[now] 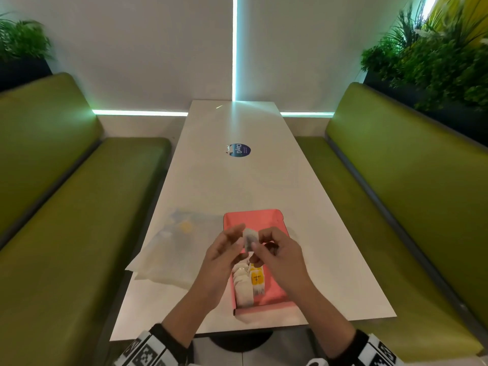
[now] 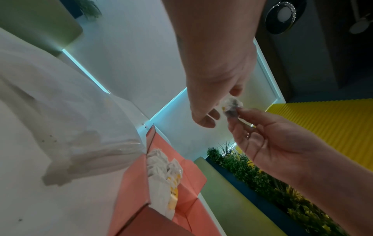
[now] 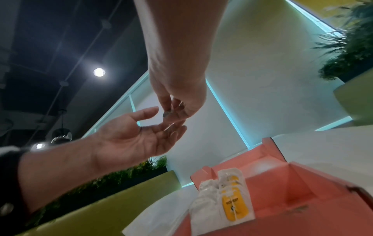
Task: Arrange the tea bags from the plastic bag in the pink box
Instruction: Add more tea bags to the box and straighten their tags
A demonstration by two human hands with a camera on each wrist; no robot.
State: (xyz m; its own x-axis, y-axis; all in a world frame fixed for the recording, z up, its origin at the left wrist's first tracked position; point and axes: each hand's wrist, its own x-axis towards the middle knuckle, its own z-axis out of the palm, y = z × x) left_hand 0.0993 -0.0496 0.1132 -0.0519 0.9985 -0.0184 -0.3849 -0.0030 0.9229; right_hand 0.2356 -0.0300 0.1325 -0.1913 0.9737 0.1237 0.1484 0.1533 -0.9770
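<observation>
A pink box [image 1: 276, 289] lies open on the white table [image 1: 330, 260]. A row of white tea bags [image 1: 243, 286] with yellow tags stands along its near left side, also seen in the wrist views as the row of tea bags [image 2: 161, 169] [image 3: 224, 204]. Above the box my right hand [image 1: 260, 243] pinches one small tea bag [image 1: 249, 236] between thumb and fingers. My left hand [image 1: 236, 237] is beside it with straight fingers, their tips touching the bag. The clear plastic bag [image 1: 171, 249] lies flat left of the box.
Green benches [image 1: 79, 233] run along both long sides of the table. A round blue sticker [image 1: 239, 150] sits mid-table. Planters with foliage [image 1: 435, 62] stand behind the benches. The table's near edge is just behind the box.
</observation>
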